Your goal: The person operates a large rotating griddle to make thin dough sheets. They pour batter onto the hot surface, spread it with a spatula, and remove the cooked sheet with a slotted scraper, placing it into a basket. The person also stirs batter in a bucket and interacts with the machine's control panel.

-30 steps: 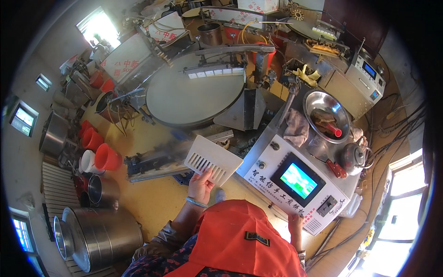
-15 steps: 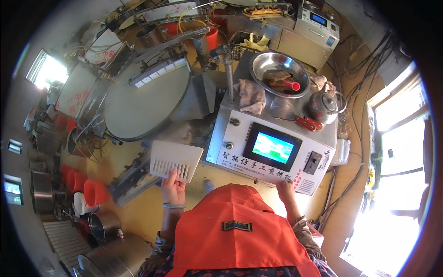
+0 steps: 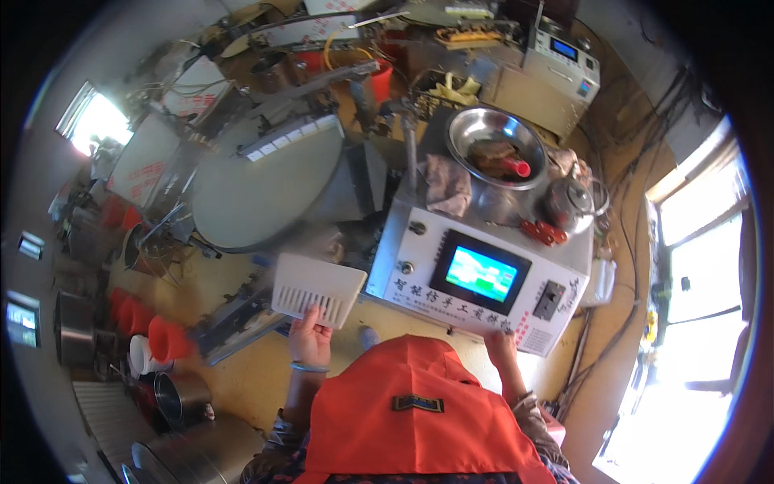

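My left hand (image 3: 313,337) grips a white plastic board with a row of slots (image 3: 318,286) by its lower part, in front of a large round griddle (image 3: 262,185). My right hand (image 3: 501,351) has its fingers curled at the lower edge of a machine's white control panel (image 3: 395,266); what they hold there is too blurred to make out. The panel carries a lit screen (image 3: 481,273), knobs and a switch. A red apron (image 3: 419,427) covers my front.
On the machine sit a steel bowl (image 3: 492,129), a rag (image 3: 447,185), a kettle (image 3: 568,202) and red-handled tools (image 3: 540,232). Red buckets (image 3: 168,337) and steel pots (image 3: 181,395) line the floor at left. More machines (image 3: 560,68) stand behind, and cables (image 3: 637,218) run along the right.
My view has swung, so the griddle and machine now appear further left than a second ago. My left hand still holds the slotted board; my right stays at the panel's lower edge.
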Motion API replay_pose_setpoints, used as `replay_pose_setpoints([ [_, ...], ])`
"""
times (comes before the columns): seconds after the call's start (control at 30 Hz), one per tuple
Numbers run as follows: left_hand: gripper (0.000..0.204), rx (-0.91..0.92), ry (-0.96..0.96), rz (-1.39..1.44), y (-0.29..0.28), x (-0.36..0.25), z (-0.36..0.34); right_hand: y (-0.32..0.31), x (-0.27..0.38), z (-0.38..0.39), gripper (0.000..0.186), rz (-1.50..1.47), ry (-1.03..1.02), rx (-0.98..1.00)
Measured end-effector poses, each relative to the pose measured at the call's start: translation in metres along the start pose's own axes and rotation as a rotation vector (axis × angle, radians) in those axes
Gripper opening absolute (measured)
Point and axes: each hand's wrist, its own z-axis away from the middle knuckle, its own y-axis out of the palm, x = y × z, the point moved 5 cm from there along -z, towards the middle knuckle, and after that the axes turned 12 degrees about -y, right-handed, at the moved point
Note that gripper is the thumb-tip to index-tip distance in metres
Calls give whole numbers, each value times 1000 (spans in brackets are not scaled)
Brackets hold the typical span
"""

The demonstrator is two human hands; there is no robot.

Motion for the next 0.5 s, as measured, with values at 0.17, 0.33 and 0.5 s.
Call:
replay_pose_setpoints([
  [0.17, 19, 31, 25, 44, 1, 0, -2, 3, -4, 1, 33, -33, 16, -25],
  [0.33, 21, 48, 22, 37, -2, 2, -5, 11, -16, -1, 34, 0, -37, -9],
  [0.5, 20, 14, 10, 39, -10, 7, -8, 5, -24, 1, 30, 6, 71, 241],
])
